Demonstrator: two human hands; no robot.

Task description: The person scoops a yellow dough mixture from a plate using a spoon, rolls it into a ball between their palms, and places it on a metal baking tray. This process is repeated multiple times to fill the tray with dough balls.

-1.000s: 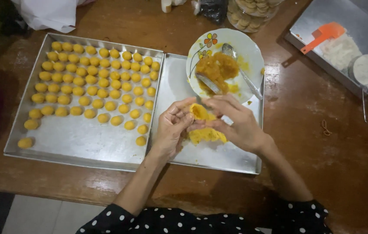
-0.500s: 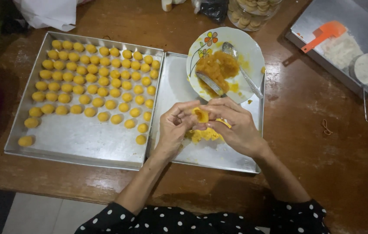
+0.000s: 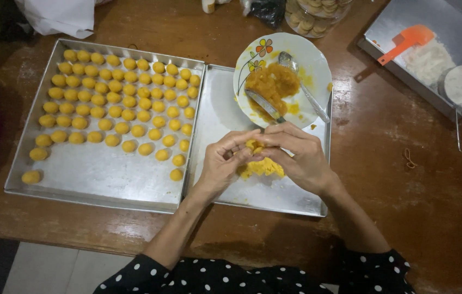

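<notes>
**Ana:** Wooden bench point(image 3: 405, 218), worn and dusted with flour, carries everything. Where is the dough?

**Ben:** At the centre of the view, a small yellow dough piece point(image 3: 252, 146) sits pinched between both hands, above the plain right-hand tray point(image 3: 214, 109). A larger lump of the same dough point(image 3: 263, 167) lies on that tray just beneath.

**Ana:** And the hands?

**Ben:** The left hand point(image 3: 221, 163) is half curled, fingertips closed on the piece. The right hand point(image 3: 299, 155) arches over it, fingers bent, gripping the same piece from the other side.

**Ana:** What could go wrong?

**Ben:** Likely the soft piece tears or sticks to the fingers if squeezed too hard. At twelve o'clock the flowered plate point(image 3: 307, 60) of orange filling point(image 3: 271, 87) sits on the tray's edge with two spoons point(image 3: 301, 87); a wrist could plausibly knock a handle and tip it.

**Ana:** Further out?

**Ben:** At nine o'clock, the left tray point(image 3: 95, 174) holds rows of finished yellow balls point(image 3: 122, 98); a careless sleeve could dent the nearest ones. At two o'clock, a third tray point(image 3: 394, 32) holds flour, an orange spatula point(image 3: 409, 39) and a sieve point(image 3: 461, 87).
</notes>
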